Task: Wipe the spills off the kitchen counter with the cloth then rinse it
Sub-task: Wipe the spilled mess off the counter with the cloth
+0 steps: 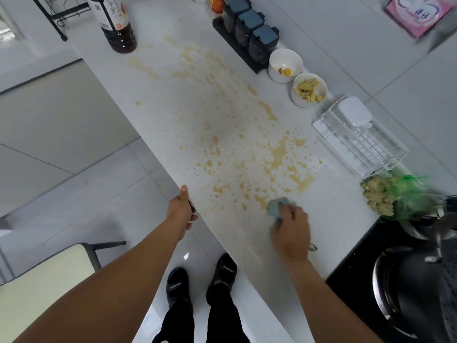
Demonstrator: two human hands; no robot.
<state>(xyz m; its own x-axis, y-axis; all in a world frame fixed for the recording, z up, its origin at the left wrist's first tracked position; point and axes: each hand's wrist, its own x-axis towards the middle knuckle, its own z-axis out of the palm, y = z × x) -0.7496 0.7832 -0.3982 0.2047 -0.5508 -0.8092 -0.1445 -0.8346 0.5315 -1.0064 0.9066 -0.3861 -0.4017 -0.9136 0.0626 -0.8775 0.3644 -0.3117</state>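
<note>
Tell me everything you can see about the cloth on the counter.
The cloth is a small grey-blue rag, soft and crumpled into a wad. It lies pressed on the white counter, near its front edge, at the near end of the yellowish spills. The right hand grips it from above and hides much of it. Nothing else touches it.

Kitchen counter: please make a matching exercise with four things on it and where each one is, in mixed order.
Things:
1. cloth
2. dark bottle
3. bowl of ginger pieces
4. clear rack

Places:
a. far left end of the counter
b. under the right hand
c. between the bowl and the green bag
d. beside the bowl with the yolk

Pairs: 1-b, 2-a, 3-d, 4-c
</note>
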